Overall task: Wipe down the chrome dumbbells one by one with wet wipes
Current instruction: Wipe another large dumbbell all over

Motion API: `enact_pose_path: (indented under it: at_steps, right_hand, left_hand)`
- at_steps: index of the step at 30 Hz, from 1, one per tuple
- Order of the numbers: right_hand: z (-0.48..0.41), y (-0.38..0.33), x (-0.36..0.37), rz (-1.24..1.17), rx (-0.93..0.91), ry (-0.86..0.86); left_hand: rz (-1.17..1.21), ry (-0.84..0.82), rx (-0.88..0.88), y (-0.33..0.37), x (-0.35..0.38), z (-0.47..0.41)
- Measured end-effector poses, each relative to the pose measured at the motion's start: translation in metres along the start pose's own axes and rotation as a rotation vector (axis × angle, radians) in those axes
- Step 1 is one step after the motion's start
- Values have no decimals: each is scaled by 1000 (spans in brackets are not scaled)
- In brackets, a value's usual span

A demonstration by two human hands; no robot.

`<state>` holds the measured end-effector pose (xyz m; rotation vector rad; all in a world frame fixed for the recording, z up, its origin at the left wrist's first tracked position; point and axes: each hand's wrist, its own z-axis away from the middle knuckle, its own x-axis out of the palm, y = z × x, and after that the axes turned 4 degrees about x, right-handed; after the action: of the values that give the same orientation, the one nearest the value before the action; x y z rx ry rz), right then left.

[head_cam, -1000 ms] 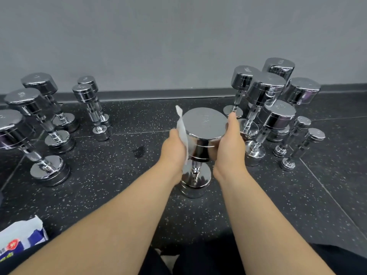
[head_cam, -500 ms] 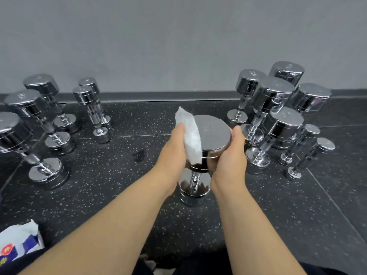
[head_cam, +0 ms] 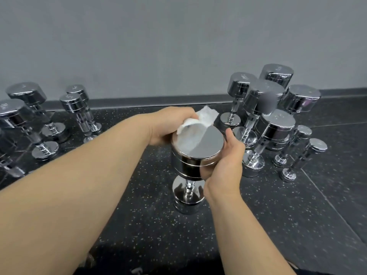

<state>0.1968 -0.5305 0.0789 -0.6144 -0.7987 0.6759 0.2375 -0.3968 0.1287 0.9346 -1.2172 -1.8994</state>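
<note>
Chrome dumbbell stands upright on end on the black speckled rubber floor, centre of view, lower head on the floor, upper head up between both hands

Left hand comes in from the left, fingers curled round a bunched white wet wipe; wipe lies on the far-left part of the dumbbell's flat top face, one corner sticking up past the far edge. Near-right part of the top face is bare and shiny

Right hand grips the right side of the upper head, fingers wrapped round the side wall, thumb pointing up along the rim. Both forearms bare

Left dumbbell group stands upright near the grey wall, well apart from the held one; several sizes, some blurred at the frame edge. Right dumbbell group stands packed close together just beside the right hand, big ones at the back, two small ones at the outer right. Dark baseboard runs along the foot of the wall behind both groups
</note>
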Motion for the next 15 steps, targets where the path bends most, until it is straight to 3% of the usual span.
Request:
enact_pose_path:
  at_steps: [3, 6, 10, 13, 15]
  right_hand:
    - [0, 2, 4, -113, 80, 49]
    - [18, 16, 1, -274, 19, -48]
    - [43, 24, -10, -51, -192, -173]
    - [42, 4, -8, 21, -394, -158]
    - [42, -5, -8, 24, -429, -184]
  left_hand:
    - [-103, -92, -27, 3, 0, 1]
    - [-203, -26, 104, 5, 2, 5]
    - [-494, 91, 310, 11, 13, 17]
    - [-663, 206, 452, 19, 29, 22]
    - [-672, 266, 484, 20, 36, 27]
